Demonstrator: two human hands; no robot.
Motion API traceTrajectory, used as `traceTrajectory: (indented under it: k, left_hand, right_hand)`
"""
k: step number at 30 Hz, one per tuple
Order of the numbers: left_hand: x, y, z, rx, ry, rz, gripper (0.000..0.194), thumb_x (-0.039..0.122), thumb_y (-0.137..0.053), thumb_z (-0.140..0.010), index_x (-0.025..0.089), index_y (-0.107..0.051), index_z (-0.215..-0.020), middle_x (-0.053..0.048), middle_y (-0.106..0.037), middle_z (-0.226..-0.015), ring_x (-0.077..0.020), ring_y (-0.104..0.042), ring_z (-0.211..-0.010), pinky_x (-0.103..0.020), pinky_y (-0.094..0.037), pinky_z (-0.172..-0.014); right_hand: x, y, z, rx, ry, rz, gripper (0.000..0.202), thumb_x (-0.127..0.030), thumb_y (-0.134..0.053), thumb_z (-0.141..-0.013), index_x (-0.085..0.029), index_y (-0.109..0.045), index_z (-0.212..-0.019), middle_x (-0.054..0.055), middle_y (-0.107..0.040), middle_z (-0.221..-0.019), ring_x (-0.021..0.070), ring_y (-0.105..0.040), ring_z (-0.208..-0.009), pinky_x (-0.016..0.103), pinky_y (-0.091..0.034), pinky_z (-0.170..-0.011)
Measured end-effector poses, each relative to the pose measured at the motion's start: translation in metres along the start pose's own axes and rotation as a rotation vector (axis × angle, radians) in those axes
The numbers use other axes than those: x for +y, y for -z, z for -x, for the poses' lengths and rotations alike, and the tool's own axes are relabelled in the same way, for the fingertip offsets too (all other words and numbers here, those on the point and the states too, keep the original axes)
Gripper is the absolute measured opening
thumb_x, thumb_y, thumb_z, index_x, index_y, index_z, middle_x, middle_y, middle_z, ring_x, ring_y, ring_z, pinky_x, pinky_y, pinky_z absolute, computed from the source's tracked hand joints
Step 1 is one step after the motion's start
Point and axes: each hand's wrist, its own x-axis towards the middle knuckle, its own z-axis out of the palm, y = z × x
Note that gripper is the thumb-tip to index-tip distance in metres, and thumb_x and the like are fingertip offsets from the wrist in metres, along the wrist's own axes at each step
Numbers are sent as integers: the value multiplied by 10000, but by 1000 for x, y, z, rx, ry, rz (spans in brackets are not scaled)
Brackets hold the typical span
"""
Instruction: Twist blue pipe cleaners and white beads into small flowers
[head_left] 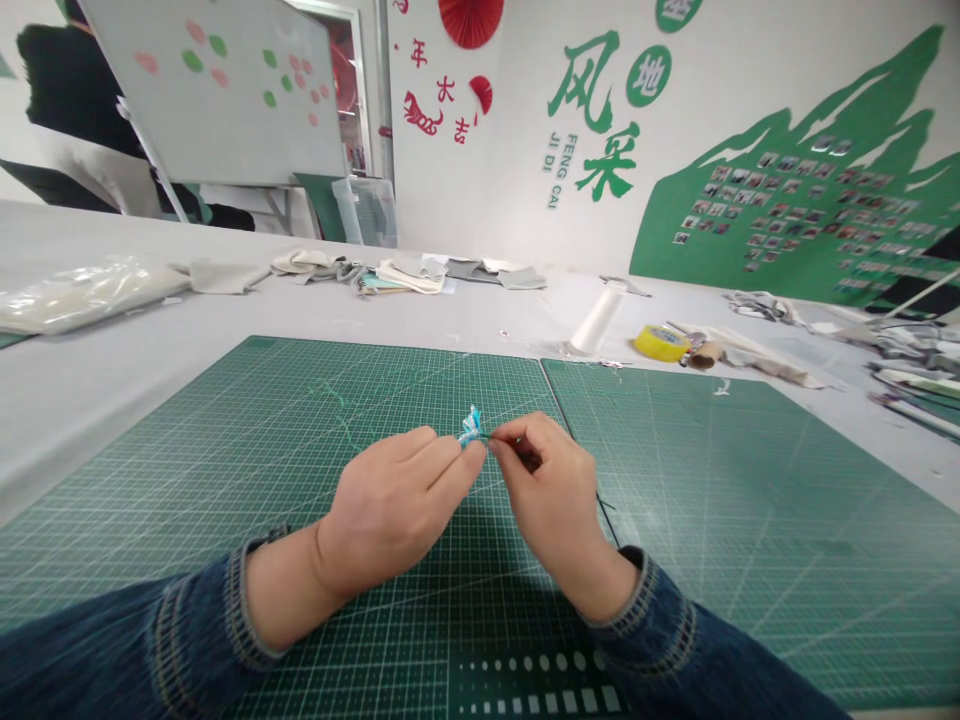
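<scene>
Above the middle of the green cutting mat (285, 400), my left hand (405, 495) is closed on a small blue and white piece (471, 424), which sticks up past the fingertips. My right hand (544, 480) touches it from the right, thumb and index finger pinched on a thin dark strand at the piece's right end. The fingertips of both hands almost meet. Part of the small piece is hidden behind the left fingers. Loose green thread (341, 405) lies on the mat left of the piece.
Behind the mat stand a white thread cone (598, 318) and a yellow tape roll (661, 343). Fabric scraps (409, 275) and a plastic-wrapped bundle (90, 295) lie along the table's far side. More scraps and strips are at right. A person (75, 90) is at upper left.
</scene>
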Motion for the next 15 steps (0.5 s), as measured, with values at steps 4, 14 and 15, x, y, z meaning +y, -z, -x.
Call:
traceTrajectory:
  k: [4, 14, 15]
  left_hand:
    - [-3, 2, 0, 2, -5, -24, 206, 114, -592, -891, 96, -642, -1090, -3, -555, -665, -164, -423, -605, -336, -374, -577]
    - [-1, 7, -6, -45, 187, 38, 143, 161, -552, -921, 156, -685, -973, -13, -619, -691, -175, -531, -656, -324, -412, -622]
    - [-1, 7, -7, -63, 223, 60, 153, 177, -539, -930, 166, -688, -964, -16, -637, -711, -175, -552, -675, -320, -415, -631]
  right_hand:
    - [-1, 0, 2, -38, 60, 24, 177, -72, -563, -865, -211, -595, -761, 3, -597, -756, 159, -546, -714, 297, -409, -649]
    - [-3, 0, 5, -127, 81, 66, 159, -96, -540, -897, -204, -597, -795, 7, -578, -777, 153, -537, -698, 299, -405, -648]
    - [-4, 1, 6, -136, 86, 76, 159, -98, -539, -898, -204, -596, -794, 8, -578, -777, 153, -539, -697, 300, -409, -653]
